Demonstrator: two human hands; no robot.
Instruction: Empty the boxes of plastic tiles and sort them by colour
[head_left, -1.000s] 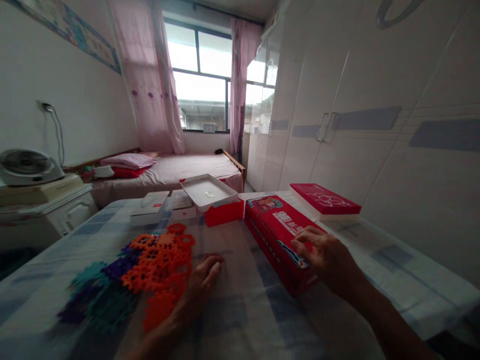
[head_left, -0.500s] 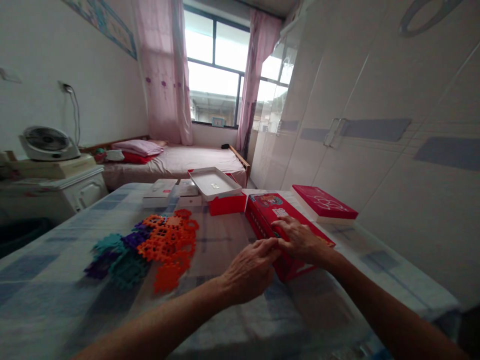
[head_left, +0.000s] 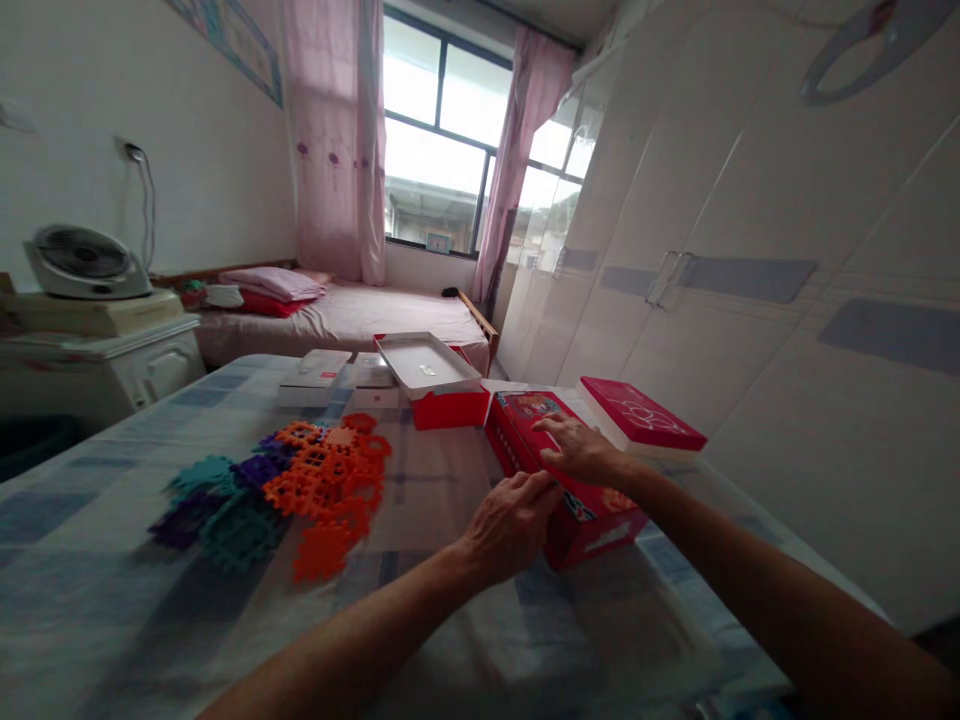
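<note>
A long red printed box (head_left: 525,415) lies on the checked tablecloth (head_left: 450,620) in front of me. My right hand (head_left: 577,448) rests flat on its lid, fingers stretched toward the far end. My left hand (head_left: 510,522) curls against the box's near left side, fingers bent onto its edge. Left of the box lies a heap of orange, purple and teal interlocking plastic pieces (head_left: 300,490), untouched.
Behind the box stand an open red box with a white tray lid (head_left: 427,365), a red-lidded white box (head_left: 641,415) and two flat white boxes (head_left: 315,375). White wardrobe doors (head_left: 712,300) run along the right. A bed (head_left: 337,315) and a fan (head_left: 79,265) are beyond.
My left hand left the tablecloth beside the plastic pieces and came over to the red box's side. My right hand slid farther along the lid. The view shifted a little.
</note>
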